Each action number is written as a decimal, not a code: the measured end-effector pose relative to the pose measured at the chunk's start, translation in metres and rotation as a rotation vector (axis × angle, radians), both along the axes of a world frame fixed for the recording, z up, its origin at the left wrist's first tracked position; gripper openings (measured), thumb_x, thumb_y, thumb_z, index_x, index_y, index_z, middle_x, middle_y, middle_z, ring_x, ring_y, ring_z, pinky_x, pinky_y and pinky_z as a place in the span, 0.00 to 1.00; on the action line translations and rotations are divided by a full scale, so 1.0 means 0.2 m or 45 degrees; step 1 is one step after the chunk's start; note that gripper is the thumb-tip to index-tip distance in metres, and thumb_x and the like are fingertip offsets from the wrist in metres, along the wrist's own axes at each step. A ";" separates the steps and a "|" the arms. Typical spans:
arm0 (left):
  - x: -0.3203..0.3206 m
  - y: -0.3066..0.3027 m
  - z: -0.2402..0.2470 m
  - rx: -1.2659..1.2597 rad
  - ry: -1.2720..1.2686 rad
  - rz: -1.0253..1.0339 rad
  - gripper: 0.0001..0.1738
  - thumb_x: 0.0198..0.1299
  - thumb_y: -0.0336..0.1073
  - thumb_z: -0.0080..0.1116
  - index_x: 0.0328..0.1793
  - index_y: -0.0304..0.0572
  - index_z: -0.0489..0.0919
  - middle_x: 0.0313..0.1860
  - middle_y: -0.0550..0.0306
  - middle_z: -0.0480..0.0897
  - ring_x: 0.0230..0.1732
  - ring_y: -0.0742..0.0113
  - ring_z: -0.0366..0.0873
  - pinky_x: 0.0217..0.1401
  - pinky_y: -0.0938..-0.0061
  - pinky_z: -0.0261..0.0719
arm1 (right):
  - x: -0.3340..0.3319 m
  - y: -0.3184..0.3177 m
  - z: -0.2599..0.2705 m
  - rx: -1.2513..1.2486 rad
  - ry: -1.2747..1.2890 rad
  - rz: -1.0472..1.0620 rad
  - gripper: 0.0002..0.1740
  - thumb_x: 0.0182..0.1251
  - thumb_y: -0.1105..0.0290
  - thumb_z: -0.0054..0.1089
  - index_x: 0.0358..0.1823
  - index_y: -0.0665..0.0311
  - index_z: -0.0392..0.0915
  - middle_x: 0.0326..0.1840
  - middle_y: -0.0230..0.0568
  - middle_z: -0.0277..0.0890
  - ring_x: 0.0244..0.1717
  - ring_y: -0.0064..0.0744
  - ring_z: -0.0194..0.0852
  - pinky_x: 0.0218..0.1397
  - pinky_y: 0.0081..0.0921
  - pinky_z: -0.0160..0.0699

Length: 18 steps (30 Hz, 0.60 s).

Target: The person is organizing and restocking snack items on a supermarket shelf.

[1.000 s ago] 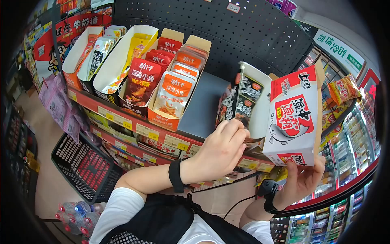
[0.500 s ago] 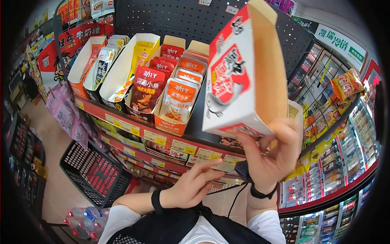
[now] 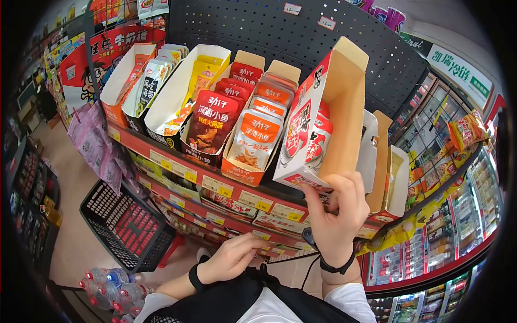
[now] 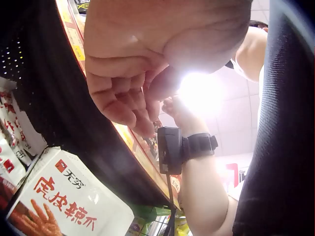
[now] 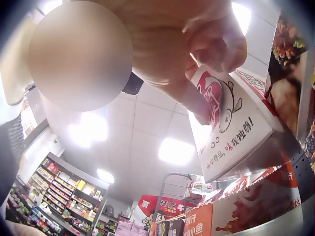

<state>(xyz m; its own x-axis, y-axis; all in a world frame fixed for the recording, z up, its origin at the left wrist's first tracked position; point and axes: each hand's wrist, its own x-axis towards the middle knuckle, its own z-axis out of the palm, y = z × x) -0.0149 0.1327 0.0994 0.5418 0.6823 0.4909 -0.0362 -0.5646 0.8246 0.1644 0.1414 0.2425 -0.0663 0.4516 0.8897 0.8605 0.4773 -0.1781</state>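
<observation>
My right hand (image 3: 339, 215) pinches the lower front edge of a white and red snack carton (image 3: 344, 102), thumb on its outer face and fingers curled over the rim. The carton leans over the shelf beside the orange fish-snack box, its open side turned to the right. Red and white packets (image 3: 321, 137) show inside it. In the right wrist view, a fish drawing marks the carton's white face (image 5: 236, 132). Low in front of the body, my left hand (image 3: 231, 258) hangs with loosely bent fingers, holding nothing; its palm (image 4: 167, 49) fills the top of the left wrist view.
Boxes of red pouches (image 3: 207, 124) and orange-white pouches (image 3: 253, 134) stand left of the carton. Further open cartons (image 3: 398, 177) and a wire rack (image 3: 425, 134) are on the right. A black shopping basket (image 3: 124, 231) and bottles (image 3: 118, 290) sit below left.
My right hand has carried the carton leftward, turning its open side to the right, then lowered it beside the orange box. My left hand has drawn back from the dark packets toward the waist.
</observation>
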 end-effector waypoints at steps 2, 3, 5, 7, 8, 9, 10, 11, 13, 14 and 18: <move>0.02 0.00 -0.01 -0.010 -0.048 -0.030 0.17 0.57 0.19 0.47 0.52 0.34 0.78 0.46 0.47 0.79 0.43 0.50 0.79 0.46 0.65 0.77 | 0.00 0.00 0.00 0.007 -0.003 -0.022 0.18 0.45 0.79 0.75 0.37 0.63 0.77 0.32 0.41 0.73 0.26 0.39 0.74 0.25 0.29 0.72; 0.02 0.00 -0.01 -0.008 -0.045 -0.043 0.18 0.57 0.19 0.47 0.53 0.34 0.78 0.46 0.47 0.79 0.43 0.50 0.79 0.46 0.65 0.77 | 0.00 0.00 -0.01 0.004 -0.007 -0.033 0.18 0.45 0.79 0.75 0.37 0.63 0.77 0.32 0.41 0.73 0.26 0.39 0.74 0.26 0.30 0.72; 0.03 0.01 -0.01 -0.005 -0.032 -0.075 0.18 0.57 0.19 0.47 0.53 0.34 0.78 0.46 0.47 0.79 0.42 0.50 0.79 0.46 0.65 0.78 | -0.02 0.01 -0.02 -0.028 -0.043 -0.041 0.17 0.46 0.78 0.73 0.37 0.62 0.77 0.33 0.41 0.74 0.27 0.40 0.75 0.28 0.31 0.72; 0.04 0.00 -0.02 0.007 -0.006 -0.082 0.18 0.57 0.19 0.46 0.53 0.34 0.78 0.46 0.47 0.79 0.43 0.50 0.79 0.46 0.64 0.78 | -0.03 0.06 -0.05 -0.083 -0.109 -0.034 0.15 0.48 0.77 0.71 0.38 0.61 0.77 0.34 0.41 0.74 0.28 0.40 0.75 0.31 0.32 0.72; 0.05 0.00 -0.02 0.013 0.007 -0.087 0.18 0.58 0.19 0.46 0.53 0.34 0.78 0.45 0.47 0.79 0.43 0.50 0.79 0.47 0.64 0.78 | -0.03 0.07 -0.06 -0.168 -0.247 -0.092 0.14 0.53 0.76 0.66 0.43 0.61 0.77 0.37 0.40 0.75 0.30 0.39 0.76 0.33 0.32 0.72; 0.05 0.00 -0.02 -0.008 0.008 -0.093 0.18 0.58 0.19 0.46 0.53 0.34 0.78 0.45 0.47 0.79 0.44 0.50 0.79 0.47 0.64 0.78 | -0.02 0.07 -0.07 -0.183 -0.278 -0.105 0.15 0.54 0.76 0.65 0.45 0.62 0.77 0.38 0.40 0.75 0.30 0.39 0.76 0.33 0.32 0.73; 0.06 0.00 -0.02 -0.029 0.007 -0.098 0.17 0.58 0.19 0.46 0.53 0.34 0.78 0.45 0.46 0.80 0.44 0.50 0.80 0.47 0.64 0.78 | -0.02 0.07 -0.08 -0.197 -0.311 -0.118 0.17 0.54 0.77 0.64 0.47 0.63 0.76 0.39 0.40 0.75 0.30 0.39 0.76 0.33 0.31 0.74; 0.06 0.00 -0.02 -0.050 0.006 -0.102 0.17 0.58 0.19 0.46 0.53 0.34 0.78 0.45 0.46 0.80 0.44 0.50 0.80 0.47 0.64 0.78 | -0.02 0.07 -0.08 -0.211 -0.344 -0.130 0.18 0.55 0.77 0.63 0.49 0.63 0.76 0.40 0.40 0.75 0.30 0.38 0.77 0.33 0.31 0.74; 0.07 0.01 -0.03 -0.030 0.009 -0.090 0.17 0.58 0.19 0.46 0.52 0.34 0.78 0.45 0.46 0.80 0.45 0.50 0.80 0.48 0.63 0.78 | -0.02 0.02 -0.06 -0.369 -0.233 -0.126 0.24 0.56 0.77 0.65 0.56 0.64 0.75 0.42 0.43 0.76 0.36 0.45 0.79 0.35 0.35 0.77; 0.07 0.01 -0.03 -0.024 0.010 -0.085 0.17 0.58 0.19 0.46 0.52 0.34 0.78 0.46 0.46 0.80 0.45 0.50 0.80 0.48 0.63 0.78 | -0.01 0.01 -0.06 -0.398 -0.223 -0.141 0.24 0.56 0.78 0.64 0.57 0.64 0.74 0.43 0.44 0.76 0.37 0.45 0.79 0.35 0.35 0.78; 0.10 0.00 -0.02 -0.004 0.033 -0.116 0.16 0.58 0.20 0.48 0.52 0.36 0.77 0.45 0.46 0.79 0.44 0.49 0.79 0.47 0.62 0.77 | 0.01 0.07 -0.11 -0.351 -0.200 -0.109 0.24 0.58 0.79 0.62 0.59 0.63 0.74 0.44 0.43 0.75 0.35 0.45 0.79 0.33 0.34 0.78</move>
